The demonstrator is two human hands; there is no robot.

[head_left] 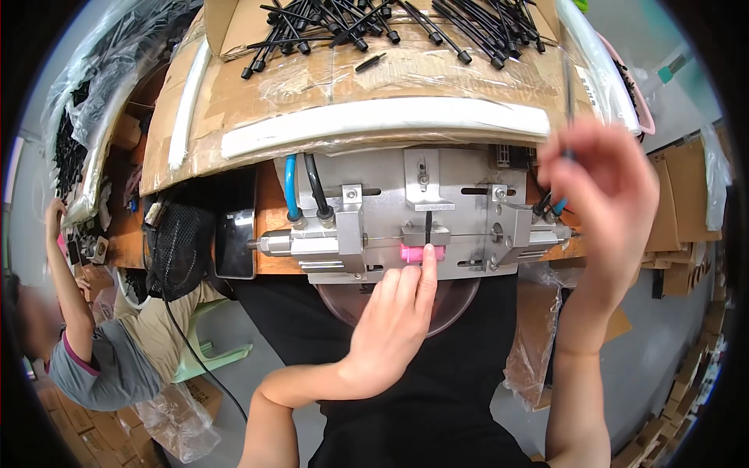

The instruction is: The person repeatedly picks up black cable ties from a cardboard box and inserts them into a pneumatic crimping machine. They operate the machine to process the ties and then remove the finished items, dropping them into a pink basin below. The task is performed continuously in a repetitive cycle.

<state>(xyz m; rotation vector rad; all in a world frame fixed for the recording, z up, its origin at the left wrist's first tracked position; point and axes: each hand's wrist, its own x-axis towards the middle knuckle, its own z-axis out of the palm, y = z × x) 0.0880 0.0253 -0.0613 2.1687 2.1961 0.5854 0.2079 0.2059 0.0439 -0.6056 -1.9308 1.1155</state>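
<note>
In front of me is a metal fixture [468,175] with a cylinder at each side and a small clamp block in its middle. A short black rod [428,225] stands in the block, and a bright pink piece [411,253] sits at its near side. My left hand [390,320] reaches in from below, index finger stretched onto the pink piece, the other fingers bent, holding nothing. At the right, my right hand [612,183] is raised and blurred by motion. Its thumb and fingers pinch a thin black rod [569,86] that points up past the cardboard.
Many black rods with thick ends [390,23] lie on the cardboard [328,82] beyond the fixture, bordered by a white foam strip [382,129]. Blue hose [292,187], a phone [236,234] and black mesh [183,249] are at left. Another person [109,351] sits further left.
</note>
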